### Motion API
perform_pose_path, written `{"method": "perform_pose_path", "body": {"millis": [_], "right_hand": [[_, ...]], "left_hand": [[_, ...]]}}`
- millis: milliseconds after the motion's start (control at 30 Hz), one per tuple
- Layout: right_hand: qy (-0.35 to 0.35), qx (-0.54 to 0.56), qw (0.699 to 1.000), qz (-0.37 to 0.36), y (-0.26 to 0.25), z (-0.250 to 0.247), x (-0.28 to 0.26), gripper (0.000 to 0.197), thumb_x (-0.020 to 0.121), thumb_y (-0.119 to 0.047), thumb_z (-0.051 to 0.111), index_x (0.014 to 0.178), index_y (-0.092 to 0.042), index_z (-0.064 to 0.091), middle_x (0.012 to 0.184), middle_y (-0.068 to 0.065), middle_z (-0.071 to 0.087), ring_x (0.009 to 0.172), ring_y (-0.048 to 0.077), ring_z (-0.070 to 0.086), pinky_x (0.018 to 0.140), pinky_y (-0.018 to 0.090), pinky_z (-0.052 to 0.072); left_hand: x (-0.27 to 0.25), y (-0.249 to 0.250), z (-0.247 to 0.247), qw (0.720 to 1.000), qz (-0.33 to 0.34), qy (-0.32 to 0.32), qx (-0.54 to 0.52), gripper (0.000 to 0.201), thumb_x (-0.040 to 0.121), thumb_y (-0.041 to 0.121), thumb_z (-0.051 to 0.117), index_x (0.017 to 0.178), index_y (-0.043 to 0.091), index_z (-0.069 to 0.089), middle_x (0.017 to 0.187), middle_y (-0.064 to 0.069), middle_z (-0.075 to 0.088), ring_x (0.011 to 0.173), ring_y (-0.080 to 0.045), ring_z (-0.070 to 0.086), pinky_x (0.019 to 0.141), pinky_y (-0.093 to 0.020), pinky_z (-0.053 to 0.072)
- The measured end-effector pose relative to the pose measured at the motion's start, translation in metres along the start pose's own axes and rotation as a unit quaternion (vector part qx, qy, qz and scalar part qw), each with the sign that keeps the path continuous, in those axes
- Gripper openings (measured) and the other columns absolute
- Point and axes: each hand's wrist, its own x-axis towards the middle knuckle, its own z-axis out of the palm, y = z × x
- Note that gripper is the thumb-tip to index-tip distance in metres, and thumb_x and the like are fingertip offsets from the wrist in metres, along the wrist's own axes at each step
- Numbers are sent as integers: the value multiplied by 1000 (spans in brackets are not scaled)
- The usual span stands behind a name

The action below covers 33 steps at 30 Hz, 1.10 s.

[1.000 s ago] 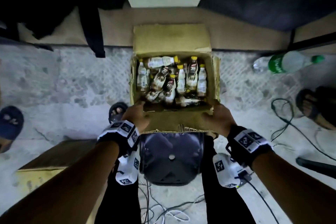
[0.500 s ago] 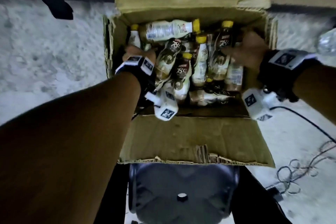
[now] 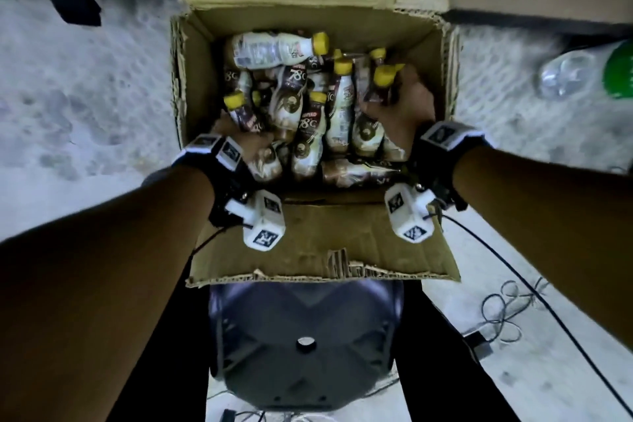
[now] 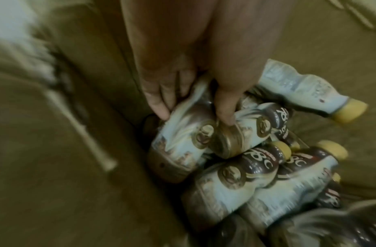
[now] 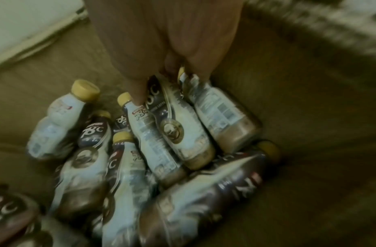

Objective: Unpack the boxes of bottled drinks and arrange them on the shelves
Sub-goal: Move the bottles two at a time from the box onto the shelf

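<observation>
Both hands are now lifting bottles, where half a second ago they were only reaching down among them; the left hand (image 3: 239,139) is gripping a yellow-capped coffee bottle (image 3: 245,113) at the left side of the cardboard box (image 3: 448,72), fingers (image 4: 159,107) on one side of the body and thumb on the other, while the right hand (image 3: 406,106) is closing round the neck of another bottle (image 3: 380,86) at the right side, its yellow cap sticking up above the knuckles. Remaining bottles (image 3: 305,134) are lying jumbled inside the box, some leaning, some flat; each is wearing a dark brown and cream sleeve marked "78°C" with a round gold emblem, and one pale bottle (image 3: 274,50) is lying crosswise along the far wall. Box flaps are standing open, the near one (image 3: 325,243) hanging over a dark plastic stool (image 3: 305,346) between the person's legs; the box itself is sitting on a mottled grey floor (image 3: 85,106), with a clear bottle bearing a green label (image 3: 589,74) lying off to the right and cables (image 3: 507,305) trailing near the right forearm.
</observation>
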Motion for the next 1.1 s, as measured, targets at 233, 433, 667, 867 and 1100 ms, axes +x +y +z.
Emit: {"method": "perform_pose_path", "body": {"millis": [233,433,667,867,1100], "right_hand": [[4,203,975,88,1,-52,-84,59,60,-37,87,106,-19,56,98,4,69,92,29,66,80,48,57],[21,455,881,124,-34,-113,-172,45,68,-11,86,105,3,65,95,19,71,85,29,70,74,39,57],[-23,506,853,122,-96,-191,-278,29,77,-3,78,104,-2,66,93,11,74,79,20,72,63,29,53],[-62,521,844,109,-142,-258,-355,41,72,-15,84,105,1,66,103,17,71,89,26,66,76,37,49],[-48,571,818,51,-188,-327,-407,52,69,-27,86,108,-9,56,100,12,67,85,20,63,71,33,47]], "left_hand": [[-89,21,-16,988,-53,-58,-130,16,85,12,72,79,20,59,115,0,66,107,-17,60,96,-39,48],[-190,43,-42,986,-54,-105,-118,33,90,26,65,120,14,57,130,-3,58,125,-20,51,103,-41,44],[-321,53,-78,980,-38,-121,-156,28,86,35,68,110,21,64,125,-8,64,115,-29,59,97,-45,48],[-425,64,-111,977,21,-88,-192,40,84,30,72,118,14,59,101,-6,68,82,-21,65,68,-30,54],[-504,105,-146,973,169,-102,-121,32,75,37,79,104,29,67,97,4,74,89,-17,71,75,-32,56]]}}
